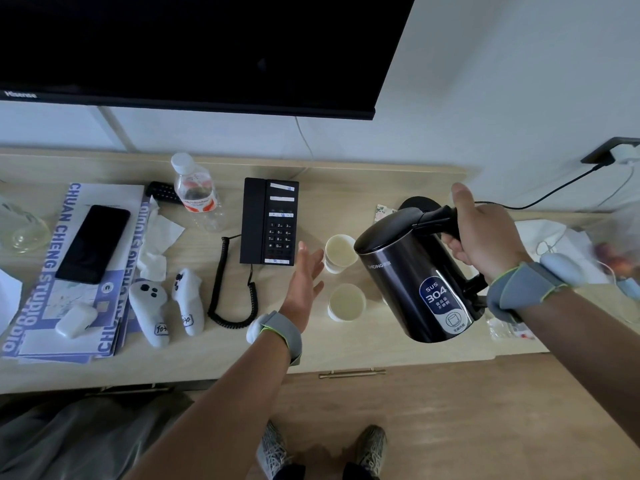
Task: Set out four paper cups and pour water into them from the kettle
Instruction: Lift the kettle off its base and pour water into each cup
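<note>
Head view: pouring step in hand, kettle tipped toward the far paper cup.

Right hand [481, 233] clenched around the handle of the black kettle [415, 278], held in the air above the wooden desk [311, 348], spout end leaning left and overlapping the rim of the far cup [341, 252]. Left hand [304, 282] released, palm open, fingers spread just beside that cup, holding nothing. Near cup [346, 301] standing just in front of the far one, close to the kettle's side. Only two cups visible; any others possibly hidden behind the kettle, impossible to tell. No stream of water discernible, and fill levels unclear. Black telephone [268, 221] just left of the open hand. Likely next: more tilt over the far cup, steady aim at its centre, then a shift to the near cup.
</note>
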The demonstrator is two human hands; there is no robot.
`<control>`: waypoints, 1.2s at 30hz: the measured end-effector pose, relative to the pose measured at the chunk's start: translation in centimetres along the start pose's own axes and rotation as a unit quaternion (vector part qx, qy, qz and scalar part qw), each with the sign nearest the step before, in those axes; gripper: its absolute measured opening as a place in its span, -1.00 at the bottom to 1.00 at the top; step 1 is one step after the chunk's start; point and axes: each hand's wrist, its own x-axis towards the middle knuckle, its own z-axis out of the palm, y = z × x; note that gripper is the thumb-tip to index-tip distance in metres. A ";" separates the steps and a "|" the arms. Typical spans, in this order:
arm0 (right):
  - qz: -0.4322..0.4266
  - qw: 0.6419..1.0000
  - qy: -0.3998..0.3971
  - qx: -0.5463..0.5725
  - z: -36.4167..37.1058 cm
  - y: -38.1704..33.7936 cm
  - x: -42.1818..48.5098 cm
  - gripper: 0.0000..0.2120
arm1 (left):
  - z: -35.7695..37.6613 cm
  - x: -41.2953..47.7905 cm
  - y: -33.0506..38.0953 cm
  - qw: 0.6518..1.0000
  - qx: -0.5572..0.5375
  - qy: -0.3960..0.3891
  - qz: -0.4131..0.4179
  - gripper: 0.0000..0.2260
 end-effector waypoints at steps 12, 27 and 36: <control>0.018 0.999 -0.012 -0.034 1.4 -1.7 0.8 -0.32 | 0.4 -0.2 0.3 1.000 0.015 -0.001 -0.006 -0.24; 0.010 0.995 -0.032 -0.089 1.5 -3.3 -0.1 -0.31 | 0.2 0.3 0.5 1.000 0.012 -0.001 -0.011 -0.20; 0.005 0.995 -0.030 -0.095 1.5 -3.7 -0.3 -0.30 | 0.3 0.1 0.7 1.000 0.019 -0.003 -0.009 -0.20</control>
